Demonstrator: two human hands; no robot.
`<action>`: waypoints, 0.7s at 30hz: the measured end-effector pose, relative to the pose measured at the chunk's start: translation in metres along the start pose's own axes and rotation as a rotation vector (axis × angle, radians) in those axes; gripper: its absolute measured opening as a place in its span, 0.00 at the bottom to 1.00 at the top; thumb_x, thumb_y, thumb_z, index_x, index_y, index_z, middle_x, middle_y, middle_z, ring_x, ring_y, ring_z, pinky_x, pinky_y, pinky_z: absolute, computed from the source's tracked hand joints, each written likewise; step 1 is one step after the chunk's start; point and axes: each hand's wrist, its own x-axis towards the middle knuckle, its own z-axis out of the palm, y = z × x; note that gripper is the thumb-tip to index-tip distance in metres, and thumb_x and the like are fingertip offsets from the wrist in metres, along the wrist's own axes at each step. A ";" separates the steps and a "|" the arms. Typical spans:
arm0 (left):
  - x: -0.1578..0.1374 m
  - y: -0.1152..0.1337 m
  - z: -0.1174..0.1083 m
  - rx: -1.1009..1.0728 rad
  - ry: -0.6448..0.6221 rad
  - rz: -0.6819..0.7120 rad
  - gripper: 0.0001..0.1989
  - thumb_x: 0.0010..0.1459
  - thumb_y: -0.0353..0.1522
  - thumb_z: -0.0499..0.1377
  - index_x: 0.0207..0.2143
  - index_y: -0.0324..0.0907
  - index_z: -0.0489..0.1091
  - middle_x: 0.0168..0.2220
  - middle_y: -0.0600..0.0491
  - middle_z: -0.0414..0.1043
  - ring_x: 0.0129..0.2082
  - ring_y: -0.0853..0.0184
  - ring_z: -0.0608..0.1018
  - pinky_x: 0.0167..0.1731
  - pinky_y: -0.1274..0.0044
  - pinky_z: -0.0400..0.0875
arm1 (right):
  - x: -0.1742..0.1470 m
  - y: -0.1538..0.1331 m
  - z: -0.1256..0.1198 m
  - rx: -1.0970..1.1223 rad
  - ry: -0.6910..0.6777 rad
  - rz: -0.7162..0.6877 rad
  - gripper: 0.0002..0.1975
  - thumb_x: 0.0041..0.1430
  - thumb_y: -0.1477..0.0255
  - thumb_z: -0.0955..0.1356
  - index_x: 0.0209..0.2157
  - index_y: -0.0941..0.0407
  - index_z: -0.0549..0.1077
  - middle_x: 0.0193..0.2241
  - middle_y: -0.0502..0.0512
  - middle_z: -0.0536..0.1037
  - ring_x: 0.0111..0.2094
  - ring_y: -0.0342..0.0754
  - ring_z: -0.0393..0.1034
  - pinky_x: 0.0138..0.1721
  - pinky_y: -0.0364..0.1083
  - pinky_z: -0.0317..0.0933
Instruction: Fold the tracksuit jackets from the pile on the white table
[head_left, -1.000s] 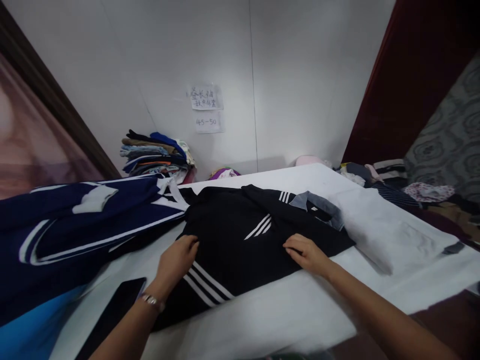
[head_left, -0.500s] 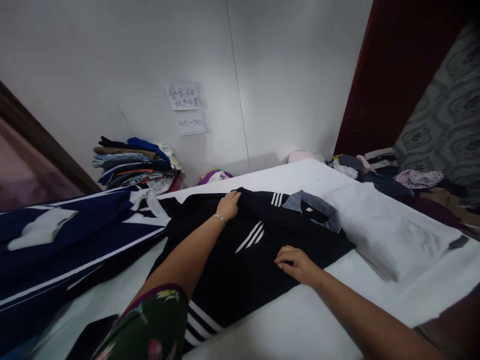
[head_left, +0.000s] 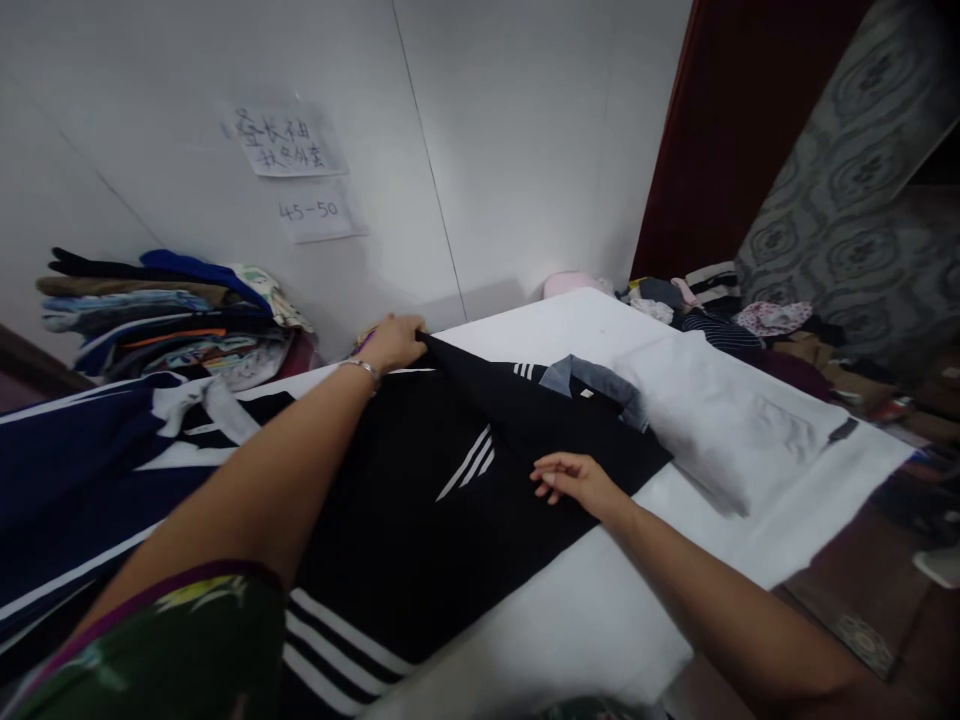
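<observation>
A black long-sleeved top [head_left: 420, 520] with white stripes and a grey-blue denim-like collar [head_left: 592, 378] lies spread on the white table. At its far edge my left hand [head_left: 394, 342], a bracelet on the wrist, is closed on the black cloth and lifts a fold of it up off the table. Over the middle of the garment, my right hand [head_left: 570, 478] hovers or rests lightly with fingers loosely curled and apart. It grips nothing that I can see; whether it touches the cloth I cannot tell.
Navy clothes with white stripes [head_left: 82, 470] lie on the left. Behind them stands a stack of folded clothes [head_left: 172, 315]. A white cushion-like bundle [head_left: 690, 410] sits right of the collar. Paper signs [head_left: 289, 150] hang on the wall. More clothes [head_left: 772, 320] lie beyond the table.
My left hand has moved toward the far left, pulling up the top's far edge into a raised fold. My right hand's fingers have loosened over the cloth. The view has shifted right.
</observation>
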 end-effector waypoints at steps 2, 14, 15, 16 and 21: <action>-0.007 0.000 -0.032 0.036 0.000 -0.030 0.12 0.55 0.29 0.55 0.40 0.33 0.72 0.38 0.49 0.77 0.42 0.64 0.76 0.45 0.75 0.65 | 0.001 -0.004 -0.005 0.106 0.078 0.028 0.16 0.50 0.63 0.74 0.39 0.55 0.77 0.37 0.56 0.81 0.34 0.48 0.77 0.30 0.45 0.72; -0.177 0.044 -0.096 0.193 -0.053 0.246 0.14 0.63 0.28 0.47 0.42 0.38 0.72 0.47 0.46 0.72 0.55 0.57 0.70 0.56 0.63 0.62 | -0.001 -0.020 -0.021 0.421 0.226 0.165 0.09 0.55 0.76 0.69 0.39 0.55 0.72 0.39 0.56 0.81 0.43 0.51 0.77 0.44 0.52 0.72; -0.202 0.041 -0.081 0.160 -0.164 0.276 0.15 0.62 0.27 0.47 0.43 0.41 0.73 0.51 0.46 0.71 0.56 0.59 0.70 0.57 0.65 0.62 | -0.001 -0.020 -0.022 0.437 0.221 0.171 0.07 0.56 0.75 0.68 0.38 0.54 0.72 0.40 0.56 0.81 0.44 0.51 0.77 0.45 0.53 0.71; -0.228 0.037 -0.063 0.119 -0.252 0.296 0.15 0.61 0.27 0.48 0.43 0.43 0.73 0.53 0.48 0.71 0.55 0.60 0.71 0.56 0.66 0.63 | -0.001 -0.021 -0.024 0.455 0.208 0.178 0.05 0.58 0.72 0.67 0.38 0.54 0.71 0.39 0.56 0.81 0.44 0.51 0.77 0.46 0.54 0.71; -0.336 0.020 0.034 0.006 -0.265 0.405 0.28 0.57 0.19 0.45 0.54 0.49 0.69 0.56 0.50 0.71 0.53 0.63 0.73 0.49 0.69 0.69 | 0.000 -0.026 -0.029 0.591 0.141 0.214 0.15 0.67 0.60 0.59 0.38 0.53 0.70 0.28 0.52 0.79 0.33 0.49 0.77 0.45 0.56 0.71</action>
